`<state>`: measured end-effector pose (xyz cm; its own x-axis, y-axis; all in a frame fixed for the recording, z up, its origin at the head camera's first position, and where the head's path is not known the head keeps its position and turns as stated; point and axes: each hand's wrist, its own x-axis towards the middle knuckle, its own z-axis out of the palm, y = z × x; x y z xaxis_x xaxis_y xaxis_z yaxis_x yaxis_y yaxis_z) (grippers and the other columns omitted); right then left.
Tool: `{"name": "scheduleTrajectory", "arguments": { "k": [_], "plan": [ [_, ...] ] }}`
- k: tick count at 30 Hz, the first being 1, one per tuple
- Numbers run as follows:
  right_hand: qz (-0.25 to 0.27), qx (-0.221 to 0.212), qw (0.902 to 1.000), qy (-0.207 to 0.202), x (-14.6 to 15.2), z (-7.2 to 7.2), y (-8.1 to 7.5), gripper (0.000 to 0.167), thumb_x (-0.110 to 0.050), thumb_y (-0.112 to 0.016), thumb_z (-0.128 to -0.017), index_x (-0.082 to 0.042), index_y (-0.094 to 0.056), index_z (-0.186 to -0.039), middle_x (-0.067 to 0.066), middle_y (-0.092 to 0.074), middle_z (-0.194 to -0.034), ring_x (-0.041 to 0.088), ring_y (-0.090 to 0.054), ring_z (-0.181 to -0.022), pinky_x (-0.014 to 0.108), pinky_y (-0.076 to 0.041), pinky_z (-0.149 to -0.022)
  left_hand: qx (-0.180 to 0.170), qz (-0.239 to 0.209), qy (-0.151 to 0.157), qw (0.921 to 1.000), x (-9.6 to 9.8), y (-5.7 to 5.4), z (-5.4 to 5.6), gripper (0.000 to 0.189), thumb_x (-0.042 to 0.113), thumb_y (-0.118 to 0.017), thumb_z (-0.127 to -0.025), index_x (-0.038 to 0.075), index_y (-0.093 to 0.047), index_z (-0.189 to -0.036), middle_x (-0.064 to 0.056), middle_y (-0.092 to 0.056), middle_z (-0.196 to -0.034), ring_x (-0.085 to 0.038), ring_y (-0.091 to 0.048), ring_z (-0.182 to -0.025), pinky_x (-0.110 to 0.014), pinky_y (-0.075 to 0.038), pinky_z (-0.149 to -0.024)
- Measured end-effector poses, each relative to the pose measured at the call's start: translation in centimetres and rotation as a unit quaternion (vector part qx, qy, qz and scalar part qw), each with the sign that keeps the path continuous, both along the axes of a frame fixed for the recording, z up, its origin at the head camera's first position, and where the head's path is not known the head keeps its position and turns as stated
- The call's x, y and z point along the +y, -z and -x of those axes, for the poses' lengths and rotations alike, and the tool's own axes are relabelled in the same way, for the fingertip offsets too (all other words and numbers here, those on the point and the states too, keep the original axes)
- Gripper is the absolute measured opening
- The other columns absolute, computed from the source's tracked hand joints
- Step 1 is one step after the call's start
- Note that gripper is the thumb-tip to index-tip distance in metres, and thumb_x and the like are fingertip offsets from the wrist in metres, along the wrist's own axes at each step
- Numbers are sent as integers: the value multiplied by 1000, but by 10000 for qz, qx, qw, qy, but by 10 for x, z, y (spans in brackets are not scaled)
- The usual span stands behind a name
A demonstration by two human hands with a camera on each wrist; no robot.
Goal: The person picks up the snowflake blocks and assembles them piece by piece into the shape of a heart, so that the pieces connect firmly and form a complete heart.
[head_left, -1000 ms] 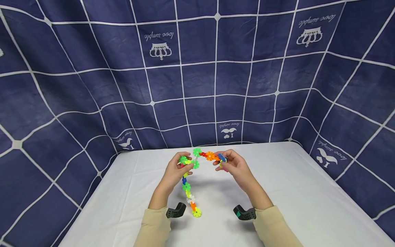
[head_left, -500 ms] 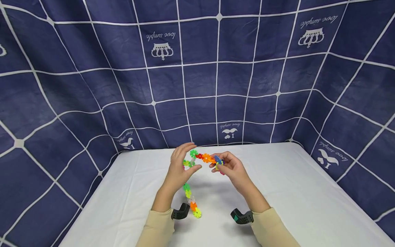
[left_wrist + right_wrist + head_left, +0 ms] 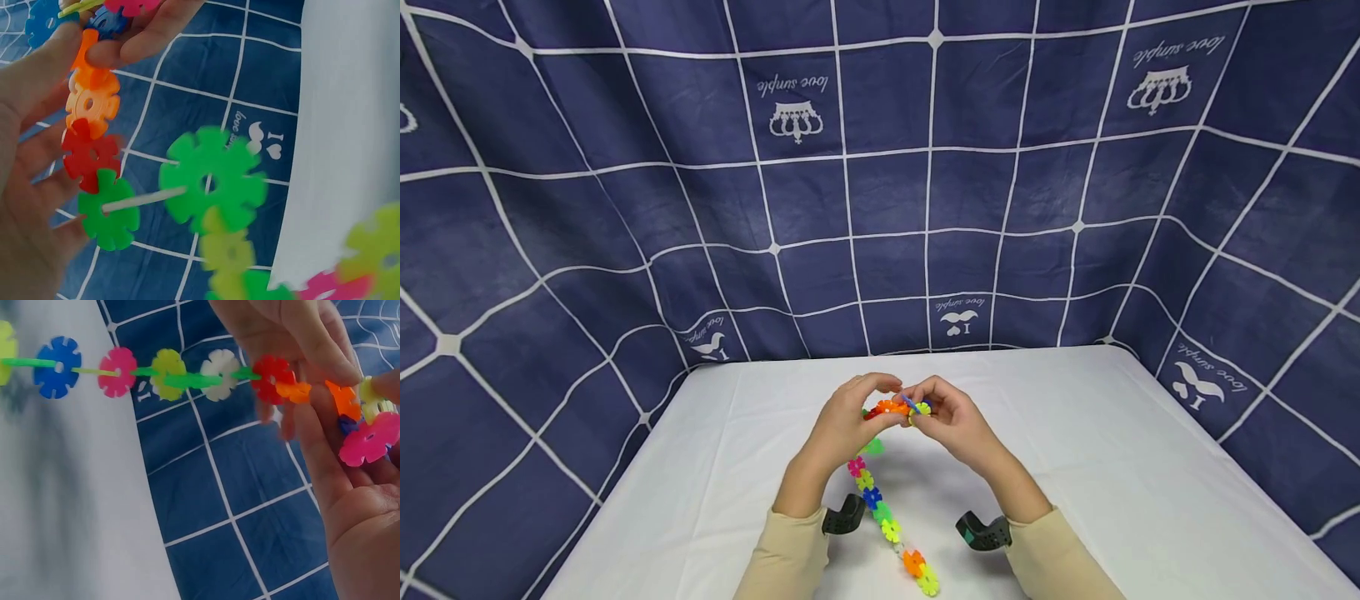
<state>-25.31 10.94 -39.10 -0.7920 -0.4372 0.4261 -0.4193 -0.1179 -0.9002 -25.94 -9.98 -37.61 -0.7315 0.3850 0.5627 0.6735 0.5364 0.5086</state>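
Observation:
A chain of notched plastic snowflake discs (image 3: 872, 498) in several colours hangs from the hands down toward the near part of the table. My left hand (image 3: 848, 423) bends around the orange discs (image 3: 92, 103) near the chain's upper end, its thumb against the pieces there. Right beside it, my right hand (image 3: 958, 423) pinches the end cluster, where a yellow disc (image 3: 920, 412), a blue disc (image 3: 910, 403) and a pink disc (image 3: 372, 439) meet. Fingers partly hide how these end discs join. Green discs (image 3: 212, 181) linked by a white one hang below the red disc (image 3: 92, 155).
A white cloth covers the table (image 3: 1075, 467). Behind and on both sides hangs a dark blue curtain (image 3: 880, 200) with white grid lines. Each wrist wears a black strap mount, the left mount (image 3: 844, 515) close to the chain.
My left hand let go of the green part of the chain, spread, and moved right to the orange discs beside my right hand. The hanging chain dropped and swung nearer and to the right.

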Motion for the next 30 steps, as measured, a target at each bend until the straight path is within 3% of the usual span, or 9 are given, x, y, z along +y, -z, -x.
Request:
{"name": "scheduleTrajectory", "arguments": {
  "k": [5, 8, 10, 15, 18, 23, 30],
  "plan": [
    [-218, -59, 9997, 2, 0, -2, 0, 16, -1, -60, -95, 6, -50, -106, 29, -56, -121, 10, -63, -98, 19, -56, -83, -1324, -120, 452, 9901, -1, 3, 1, 41, 31, -79, -86, 23, -63, -123, 4, -74, -98, -12, -68, -87, -26, -57, -77],
    [-333, -43, 9994, 25, 1, 0, 1, 16, -1, -60, -95, 5, -51, -106, 27, -57, -121, 11, -62, -94, 20, -57, -80, -1765, -248, 689, 9816, -1, 6, 4, 36, 29, -77, -88, 19, -65, -120, 2, -73, -89, -14, -66, -75, -25, -57, -70],
    [-448, 38, 9989, 150, 2, 2, 1, 14, -2, -61, -95, 2, -53, -105, 25, -60, -124, 13, -64, -97, 24, -57, -82, -1912, -302, 685, 9787, -2, 7, 5, 33, 28, -77, -88, 17, -67, -118, 2, -71, -84, -19, -67, -71, -24, -57, -67],
    [-822, 349, 9939, 642, 9, 7, 1, 9, -6, -62, -95, -8, -55, -100, 13, -66, -130, 14, -62, -119, 31, -53, -92, -1946, -271, 457, 9795, -3, 10, 7, 25, 28, -75, -89, 17, -71, -111, 0, -68, -86, -34, -66, -70, -24, -55, -62],
    [-766, 397, 9935, 740, 15, 10, -1, 8, -4, -60, -96, -7, -54, -101, 12, -67, -129, 18, -62, -123, 31, -51, -98, -1884, -260, 423, 9808, -2, 10, 7, 25, 28, -75, -90, 17, -70, -112, -2, -71, -95, -29, -65, -67, -24, -56, -62],
    [-589, 255, 9941, 871, 26, 12, -3, 11, 1, -57, -96, -1, -51, -104, 22, -71, -115, 26, -69, -101, 27, -57, -88, -1767, -286, 436, 9829, 0, 11, 7, 31, 28, -72, -93, 20, -66, -122, -4, -73, -106, -11, -62, -62, -24, -57, -60],
    [-929, 261, 9848, 1445, 35, 16, -2, 17, 4, -54, -95, -2, -52, -111, 22, -69, -92, 15, -61, -78, 21, -53, -69, -1455, -99, 247, 9890, 2, 13, 7, 35, 28, -70, -94, 29, -64, -129, -2, -73, -105, -9, -61, -57, -23, -56, -59]
  ]
}}
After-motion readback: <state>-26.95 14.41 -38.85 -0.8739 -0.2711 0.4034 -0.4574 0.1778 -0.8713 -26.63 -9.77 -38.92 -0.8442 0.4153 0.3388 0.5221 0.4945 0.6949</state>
